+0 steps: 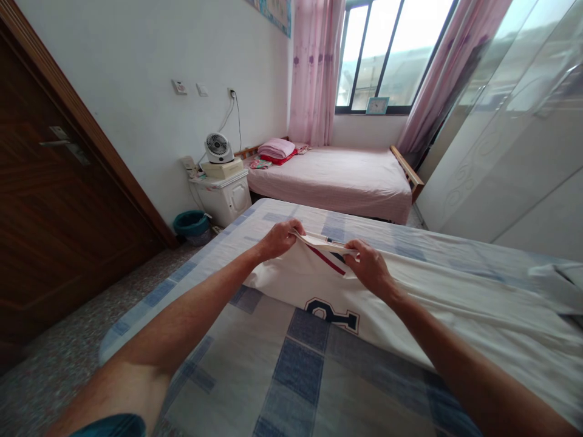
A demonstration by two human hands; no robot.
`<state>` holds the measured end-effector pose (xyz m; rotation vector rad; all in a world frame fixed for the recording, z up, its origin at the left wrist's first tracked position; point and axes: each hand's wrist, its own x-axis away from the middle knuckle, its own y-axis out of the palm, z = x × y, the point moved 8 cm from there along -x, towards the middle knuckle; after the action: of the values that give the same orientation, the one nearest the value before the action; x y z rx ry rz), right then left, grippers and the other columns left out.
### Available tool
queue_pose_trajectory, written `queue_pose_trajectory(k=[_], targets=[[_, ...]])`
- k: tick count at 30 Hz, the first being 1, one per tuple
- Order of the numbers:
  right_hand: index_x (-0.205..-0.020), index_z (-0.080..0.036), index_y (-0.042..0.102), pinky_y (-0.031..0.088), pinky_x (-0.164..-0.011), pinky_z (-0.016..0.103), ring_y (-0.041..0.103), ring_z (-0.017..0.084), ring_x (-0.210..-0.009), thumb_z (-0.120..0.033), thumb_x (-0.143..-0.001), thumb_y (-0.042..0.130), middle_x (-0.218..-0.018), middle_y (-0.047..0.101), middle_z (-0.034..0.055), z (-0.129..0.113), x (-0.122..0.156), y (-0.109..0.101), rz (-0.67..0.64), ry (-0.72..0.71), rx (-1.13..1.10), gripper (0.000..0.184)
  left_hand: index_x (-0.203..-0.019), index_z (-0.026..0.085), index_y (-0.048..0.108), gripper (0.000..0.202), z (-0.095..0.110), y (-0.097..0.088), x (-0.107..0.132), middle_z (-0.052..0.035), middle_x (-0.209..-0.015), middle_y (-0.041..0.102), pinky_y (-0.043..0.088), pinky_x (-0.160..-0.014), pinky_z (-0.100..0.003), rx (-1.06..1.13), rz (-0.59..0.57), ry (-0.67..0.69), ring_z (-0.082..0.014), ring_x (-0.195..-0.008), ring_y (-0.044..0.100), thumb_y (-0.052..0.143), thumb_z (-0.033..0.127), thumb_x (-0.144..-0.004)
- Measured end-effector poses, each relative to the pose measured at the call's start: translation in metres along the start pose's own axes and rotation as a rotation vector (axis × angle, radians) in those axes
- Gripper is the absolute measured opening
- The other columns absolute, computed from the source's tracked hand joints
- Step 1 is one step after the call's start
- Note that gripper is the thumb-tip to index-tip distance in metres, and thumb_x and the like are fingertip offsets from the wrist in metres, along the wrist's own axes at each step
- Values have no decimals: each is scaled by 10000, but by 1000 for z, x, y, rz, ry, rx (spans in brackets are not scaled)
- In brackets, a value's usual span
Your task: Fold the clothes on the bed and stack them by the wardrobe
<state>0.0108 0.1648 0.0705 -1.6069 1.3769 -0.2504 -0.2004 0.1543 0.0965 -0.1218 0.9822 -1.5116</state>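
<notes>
A cream-white garment (pixel 291 278), which looks like a shirt, lies lengthwise on the bed (pixel 264 364) with its blue-and-white patchwork sheet. A dark letter P and a dark red stripe show on its cloth. My left hand (pixel 281 238) pinches the garment's edge at its left end. Beside it, my right hand (pixel 370 267) grips the same edge, so a short stretch of hem is raised between them. The rest of the garment runs off to the right under my right forearm, partly hidden by it.
A second bed (pixel 328 176) with a pink sheet stands under the window. Left of it, a white nightstand (pixel 223 197) carries a small fan (pixel 219 148), with a teal bin (pixel 192 224) next to it. Another white item (pixel 558 285) lies at the right. A wardrobe (pixel 514 158) lines that side.
</notes>
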Motion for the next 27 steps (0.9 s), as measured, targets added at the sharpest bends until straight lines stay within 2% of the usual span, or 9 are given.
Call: queue_pose_trajectory(k=[2,6,9,13,17,20,22,25,27], targets=[[-813,-194,565,388,-703,269,540,164,-763,-169,-761,476,-851,608,42,-9,15,0,-1,-121,40,107,-775,170,562,217,6,-1,20,-25,-845,667,474,-826,-290,1,-26,57,-152,-866,623,425,31,-680],[-829,-200,567,356,-771,298,522,186,-850,-118,-796,479,-866,604,46,-29,46,9,-102,-362,200,124,-727,171,561,180,14,6,62,-50,-894,652,460,-845,-277,-110,-159,110,-153,-899,613,442,36,-733],[-844,-196,580,334,-787,315,516,192,-865,-128,-836,473,-873,610,52,-38,59,12,-103,-443,285,127,-743,179,570,182,16,10,78,-63,-968,644,452,-874,-272,-175,-190,92,-153,-954,597,440,56,-777],[-849,-188,599,329,-795,325,511,193,-865,-130,-868,441,-874,611,64,-47,63,6,-30,-439,317,170,-750,186,582,197,17,6,81,-57,-1012,638,431,-931,-279,-194,-132,49,-156,-1019,579,445,44,-747],[-879,-207,623,316,-862,331,518,183,-919,-17,-788,442,-948,631,49,-52,74,8,-158,-503,257,277,-749,188,622,221,6,-1,83,-32,-1077,638,463,-861,-255,-208,-189,-67,-157,-986,593,469,44,-679],[-950,-201,616,323,-853,341,520,203,-966,-38,-772,460,-1001,633,60,-35,68,-4,-105,-358,257,287,-781,184,640,192,0,-20,77,-32,-1085,644,483,-813,-252,-173,-20,-164,-161,-980,602,467,111,-739],[-986,-200,606,331,-829,349,517,225,-976,-114,-787,504,-1026,627,69,-26,62,-5,-102,-295,280,240,-812,180,650,201,3,-22,70,-38,-1055,659,479,-847,-264,-197,54,-154,-161,-978,609,454,142,-785],[-999,-212,595,332,-816,349,519,230,-976,-158,-794,525,-1042,620,67,-21,53,4,-139,-292,281,223,-976,180,664,260,14,4,62,-54,-1162,638,408,-1000,-307,-302,-43,-20,-176,-1126,557,439,174,-846],[-955,-212,593,333,-805,342,527,223,-953,-150,-798,514,-1005,627,62,-20,47,11,-132,-277,266,187,-1161,170,609,331,15,27,63,-77,-1311,555,321,-1086,-369,-410,-139,49,-218,-1289,420,451,255,-883]])
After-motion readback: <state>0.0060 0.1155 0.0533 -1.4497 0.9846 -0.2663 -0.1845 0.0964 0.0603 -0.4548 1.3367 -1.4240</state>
